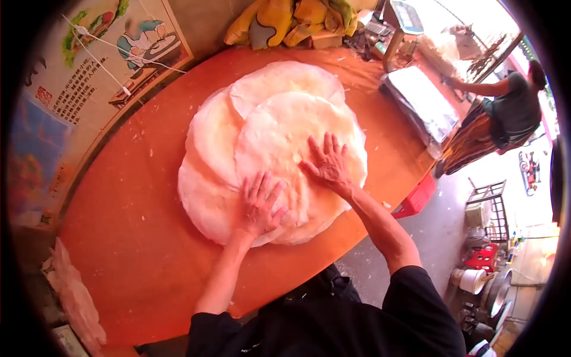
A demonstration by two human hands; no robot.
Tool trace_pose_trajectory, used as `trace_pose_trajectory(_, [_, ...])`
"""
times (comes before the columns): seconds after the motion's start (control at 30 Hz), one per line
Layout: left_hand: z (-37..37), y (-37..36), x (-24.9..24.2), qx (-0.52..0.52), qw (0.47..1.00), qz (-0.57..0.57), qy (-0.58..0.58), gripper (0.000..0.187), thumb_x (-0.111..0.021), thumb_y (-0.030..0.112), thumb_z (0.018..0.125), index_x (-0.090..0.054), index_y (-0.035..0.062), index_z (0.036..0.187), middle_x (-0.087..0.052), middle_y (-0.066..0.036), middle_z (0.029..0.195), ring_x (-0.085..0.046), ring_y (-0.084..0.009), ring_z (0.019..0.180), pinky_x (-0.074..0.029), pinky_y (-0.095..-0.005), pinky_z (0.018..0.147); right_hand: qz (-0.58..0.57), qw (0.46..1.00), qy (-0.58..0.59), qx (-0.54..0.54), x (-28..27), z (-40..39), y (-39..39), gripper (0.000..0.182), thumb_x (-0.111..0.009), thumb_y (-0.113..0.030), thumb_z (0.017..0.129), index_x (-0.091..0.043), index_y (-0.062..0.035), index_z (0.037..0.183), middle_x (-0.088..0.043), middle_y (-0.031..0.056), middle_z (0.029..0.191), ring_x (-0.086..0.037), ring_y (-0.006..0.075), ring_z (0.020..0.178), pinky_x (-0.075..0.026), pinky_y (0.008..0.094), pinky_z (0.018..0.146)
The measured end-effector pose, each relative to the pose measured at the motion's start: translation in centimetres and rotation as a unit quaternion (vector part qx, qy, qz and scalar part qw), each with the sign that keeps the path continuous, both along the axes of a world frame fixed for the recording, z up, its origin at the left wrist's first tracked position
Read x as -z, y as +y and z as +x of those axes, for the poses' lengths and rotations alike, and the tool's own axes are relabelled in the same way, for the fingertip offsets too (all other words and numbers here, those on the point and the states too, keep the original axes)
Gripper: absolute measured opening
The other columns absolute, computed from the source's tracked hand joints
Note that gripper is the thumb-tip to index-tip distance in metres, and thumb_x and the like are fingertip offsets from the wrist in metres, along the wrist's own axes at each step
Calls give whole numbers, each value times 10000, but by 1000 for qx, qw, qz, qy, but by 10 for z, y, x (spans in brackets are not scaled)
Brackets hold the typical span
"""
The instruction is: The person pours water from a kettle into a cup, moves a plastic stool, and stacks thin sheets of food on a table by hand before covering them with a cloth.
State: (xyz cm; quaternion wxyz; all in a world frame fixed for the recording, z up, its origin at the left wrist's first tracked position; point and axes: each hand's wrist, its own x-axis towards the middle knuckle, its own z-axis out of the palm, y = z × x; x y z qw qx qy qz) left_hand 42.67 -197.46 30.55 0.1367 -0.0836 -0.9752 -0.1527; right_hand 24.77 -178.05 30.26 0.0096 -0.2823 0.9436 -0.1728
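Note:
A pile of large, thin, pale round sheets that look like dough [208, 137] lies overlapping on the orange-topped table. My left hand [260, 205] rests flat on the top sheet near its front edge, fingers spread and nothing held. Farther right and a little farther back, my right hand [328, 162] also lies on the top sheet, palm down with its fingers apart. Low wrinkles show in the sheet between and below the hands. The edges of several lower sheets stick out around the pile.
The orange table [131, 238] has a curved edge along the postered wall. Yellow cloth [291, 21] is heaped at the back. A scale [406, 16] and a white-topped package [419, 98] sit at the right end, near another person [514, 110]. A red crate [418, 196] is below the table edge.

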Motion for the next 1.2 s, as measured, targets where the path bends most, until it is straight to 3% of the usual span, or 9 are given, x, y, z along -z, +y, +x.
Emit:
trace_pose_trajectory(0.13, [4,-3,-24,-12,996,64,59,506,-651,318,807,-611,24,1216,-526,-235,1310,-449,-415,1286,-297,-547,1110,34,996,-77,-17,-20,-9,4,856,-487,-713,840,-357,-184,1500,-190,310,1544,-124,478,1448,-81,630,1144])
trace_pose_trajectory(0.27, [38,-55,-61,-166,968,40,181,349,-593,203,870,-619,-28,1130,-584,-227,1161,-539,-411,1128,-430,-515,983,39,974,-167,-146,-63,-53,15,670,-605,-605,838,-599,-129,1311,-494,266,1379,-483,410,1267,-381,459,1052])
trace_pose_trajectory(0.4, [86,-152,12,-435,883,150,94,422,-496,267,972,-565,-39,1253,-559,-240,1272,-527,-393,1187,-430,-448,998,-111,990,-35,-79,-77,-147,6,339,-706,-431,822,-742,-94,818,-661,140,632,-672,260,590,-525,380,576])
trace_pose_trajectory(0.5, [105,-172,63,-508,848,137,60,427,-498,272,972,-569,-37,1258,-548,-228,1306,-511,-387,1210,-401,-443,1032,-144,984,56,-85,-101,-228,-26,274,-721,-351,818,-727,-81,775,-666,143,669,-666,261,607,-502,361,548])
trace_pose_trajectory(0.53, [103,-173,79,-521,845,92,74,422,-498,271,971,-575,-37,1249,-546,-222,1311,-507,-384,1213,-400,-441,1034,-198,974,-9,-110,-105,-258,-33,222,-701,-249,886,-702,-40,809,-622,34,592,-623,111,568,-485,289,518])
trace_pose_trajectory(0.9, [95,-169,66,-529,848,13,19,373,-462,225,981,-587,-39,1212,-554,-212,1294,-521,-379,1195,-412,-459,1019,-440,853,-268,91,-87,-468,-176,256,-705,-240,852,-665,11,816,-633,121,657,-597,177,528,-475,295,472])
trace_pose_trajectory(0.97, [101,-174,72,-528,849,5,20,372,-462,226,982,-587,-41,1210,-554,-213,1293,-523,-380,1193,-412,-458,1017,-524,729,-412,160,-94,-485,-209,257,-711,-216,843,-674,11,958,-649,124,769,-610,178,566,-511,294,515])
trace_pose_trajectory(1.1, [103,-174,78,-534,845,-10,14,374,-464,234,984,-588,-39,1209,-554,-210,1292,-525,-383,1187,-410,-457,1012,-297,938,-149,-103,-49,-511,-226,351,-707,-229,855,-660,-96,1177,-667,125,892,-642,165,631,-541,264,572])
trace_pose_trajectory(1.2, [91,-167,69,-543,839,6,22,383,-467,247,985,-590,-34,1215,-553,-208,1297,-524,-381,1191,-405,-459,1017,-352,885,-288,-98,-8,-543,-248,356,-656,-321,917,-627,-44,1138,-610,99,753,-586,163,614,-480,301,494])
